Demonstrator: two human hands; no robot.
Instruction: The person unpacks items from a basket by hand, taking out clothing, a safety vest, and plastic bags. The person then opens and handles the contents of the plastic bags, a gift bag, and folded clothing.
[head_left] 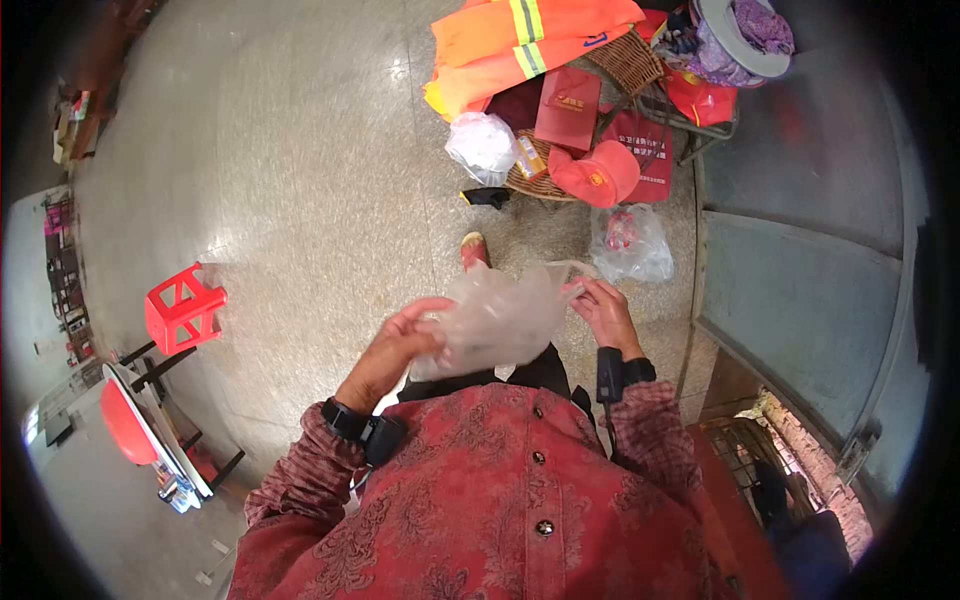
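A translucent white plastic bag (pixel 505 322) is stretched between my two hands in front of my waist. My left hand (pixel 398 345) is at the bag's left side, its fingers curled round the plastic. On the other side my right hand (pixel 604 308) pinches the bag's upper right corner near a handle loop. The bag looks thin and crumpled; whether anything is inside cannot be made out. Both wrists wear dark straps with small devices.
Ahead, a wicker chair (pixel 625 62) bears an orange reflective vest (pixel 530 45), a red cap (pixel 597 174) and a white bag (pixel 482 148). Another plastic bag (pixel 632 245) lies on the floor. A red stool (pixel 184 308) stands left, a metal door (pixel 800 290) right.
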